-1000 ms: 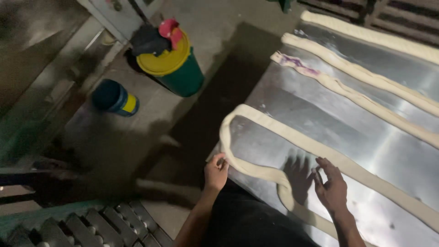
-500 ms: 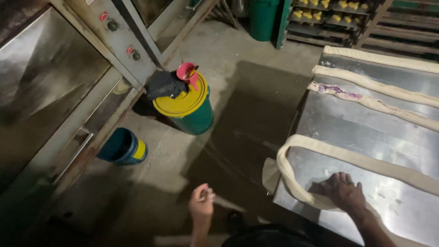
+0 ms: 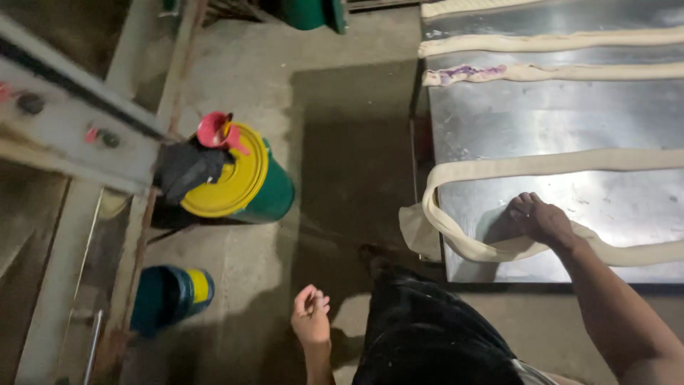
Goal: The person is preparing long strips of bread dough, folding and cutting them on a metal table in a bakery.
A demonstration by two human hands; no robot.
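Note:
A long pale strip of dough lies in a loop on the steel table, its bend hanging over the table's left edge. My right hand rests on the near run of that strip, fingers bent down onto it. My left hand hangs off the table over the concrete floor, fingers loosely curled, holding nothing. Two more dough strips lie across the far part of the table, one with a purple smear at its end.
A green bucket with a yellow lid stands on the floor, with a dark cloth and a pink funnel on top. A smaller blue and yellow bucket lies nearer. A grey machine with knobs fills the left.
The view has swung left toward the floor and buckets. My left hand has left the dough and dropped off the table. My right hand stays on the near strip.

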